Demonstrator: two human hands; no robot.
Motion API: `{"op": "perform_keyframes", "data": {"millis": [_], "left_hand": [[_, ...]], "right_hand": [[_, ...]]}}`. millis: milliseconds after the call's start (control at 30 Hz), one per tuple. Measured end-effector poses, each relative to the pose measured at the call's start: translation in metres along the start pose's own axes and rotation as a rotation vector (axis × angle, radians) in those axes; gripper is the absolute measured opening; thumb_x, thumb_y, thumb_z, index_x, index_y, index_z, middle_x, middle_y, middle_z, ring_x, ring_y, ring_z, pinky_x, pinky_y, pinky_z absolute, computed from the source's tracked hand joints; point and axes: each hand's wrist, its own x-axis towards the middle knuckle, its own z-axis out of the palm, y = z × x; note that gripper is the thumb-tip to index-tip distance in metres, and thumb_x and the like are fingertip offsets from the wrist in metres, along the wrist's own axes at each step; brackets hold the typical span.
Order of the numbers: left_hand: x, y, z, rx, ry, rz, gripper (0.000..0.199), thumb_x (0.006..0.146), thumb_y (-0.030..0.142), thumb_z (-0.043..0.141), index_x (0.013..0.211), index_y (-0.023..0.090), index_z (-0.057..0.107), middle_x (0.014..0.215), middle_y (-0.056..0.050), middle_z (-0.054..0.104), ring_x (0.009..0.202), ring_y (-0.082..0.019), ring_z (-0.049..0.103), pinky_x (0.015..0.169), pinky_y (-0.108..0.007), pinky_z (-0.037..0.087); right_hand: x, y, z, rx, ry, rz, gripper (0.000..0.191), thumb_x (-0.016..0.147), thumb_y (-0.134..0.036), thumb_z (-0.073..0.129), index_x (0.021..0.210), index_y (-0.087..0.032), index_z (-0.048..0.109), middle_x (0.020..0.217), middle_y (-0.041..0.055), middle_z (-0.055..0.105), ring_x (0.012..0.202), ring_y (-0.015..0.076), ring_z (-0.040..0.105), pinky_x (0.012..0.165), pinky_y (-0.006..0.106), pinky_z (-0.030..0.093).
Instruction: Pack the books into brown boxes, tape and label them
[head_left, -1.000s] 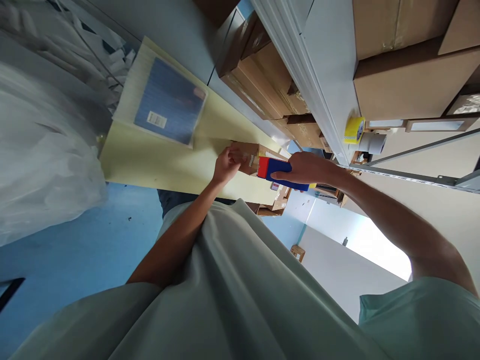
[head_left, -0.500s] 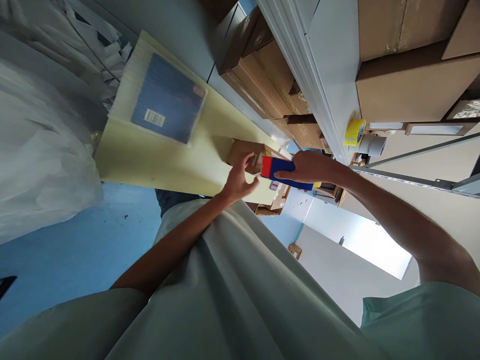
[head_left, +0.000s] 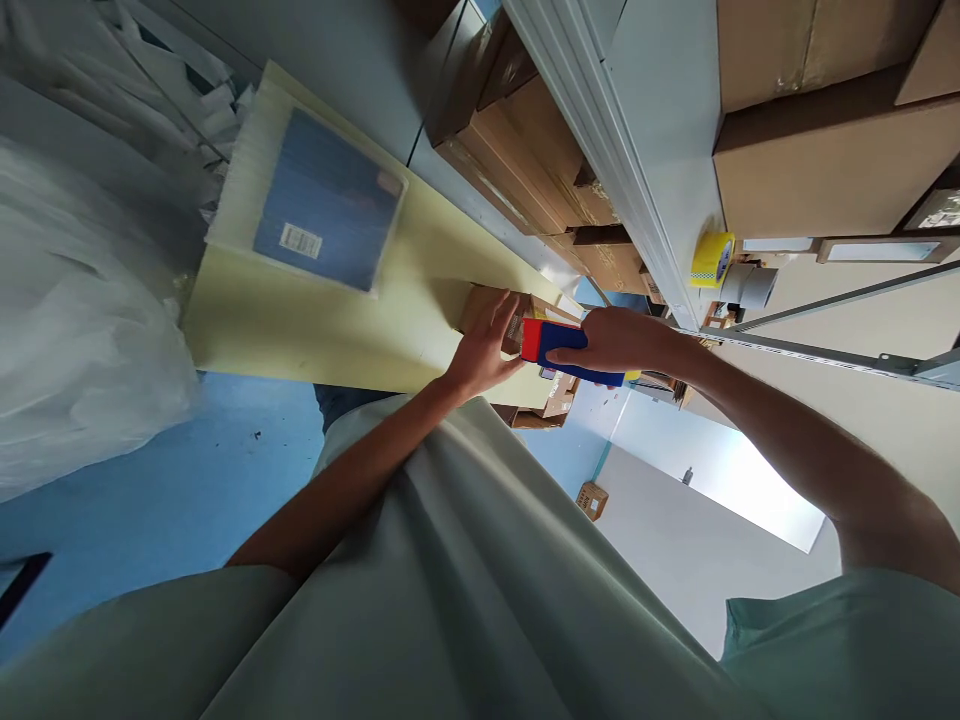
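Note:
My right hand [head_left: 619,340] is closed around a slim dark-blue box with a red end [head_left: 564,346], held over the table's right part. The red end points left, toward my left hand [head_left: 484,350]. That hand is open, its fingers stretched out and its thumb close to the red end; whether they touch I cannot tell. Behind my left fingers stands a small brown cardboard box [head_left: 480,303], partly hidden. On the pale yellow tabletop [head_left: 322,335], a flat blue item with a white barcode label [head_left: 330,200] lies in a clear sleeve.
Large cardboard boxes [head_left: 525,140] stand along the table's back edge. A white metal shelf beam [head_left: 600,120] runs above them. Yellow tape [head_left: 711,260] and grey tape rolls [head_left: 750,286] sit on the shelf. A big translucent plastic bag [head_left: 82,310] hangs at the left.
My left hand has turned, its fingers now stretched upward over the small cardboard box and closer to the red end. The right hand keeps its hold on the blue-and-red box, nearly still.

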Motion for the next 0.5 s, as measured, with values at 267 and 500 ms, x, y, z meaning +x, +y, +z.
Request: {"op": "perform_keyframes", "data": {"millis": [267, 500], "left_hand": [[0.040, 0.003, -0.014, 0.047, -0.175, 0.103, 0.056, 0.084, 0.017, 0.080, 0.138, 0.028, 0.073, 0.170, -0.010, 0.058, 0.164, -0.042, 0.045, 0.137, -0.063, 0.035], [0.031, 0.007, -0.022, 0.177, -0.230, 0.032, 0.050, 0.090, 0.019, 0.076, 0.139, 0.027, 0.075, 0.173, -0.011, 0.054, 0.151, -0.037, 0.061, 0.129, -0.051, 0.050]], "right_hand": [[-0.001, 0.005, 0.003, 0.014, 0.020, 0.001, 0.078, 0.097, -0.089, 0.057, 0.102, -0.014, 0.079, 0.086, 0.0173, 0.078, 0.082, 0.0305, 0.075, 0.071, 0.036, 0.047], [0.010, 0.018, 0.014, 0.085, -0.010, 0.002, 0.077, 0.095, -0.089, 0.062, 0.098, -0.015, 0.080, 0.079, 0.0160, 0.077, 0.080, 0.0297, 0.075, 0.070, 0.036, 0.048]]}}
